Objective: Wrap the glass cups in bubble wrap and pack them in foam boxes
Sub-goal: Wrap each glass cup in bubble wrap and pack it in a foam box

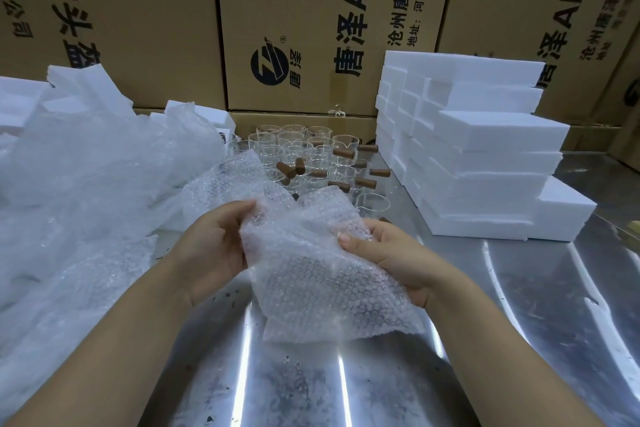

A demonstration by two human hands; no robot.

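crumpled bubble wrap sheet (322, 274) is hanging in front of upright glass cups (294, 149); white foam boxes (491, 135) are sitting stacked alongside.

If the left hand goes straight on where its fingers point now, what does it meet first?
Beyond the bubble wrap sheet that the left hand pinches, probably the cluster of glass cups; depth is unclear.
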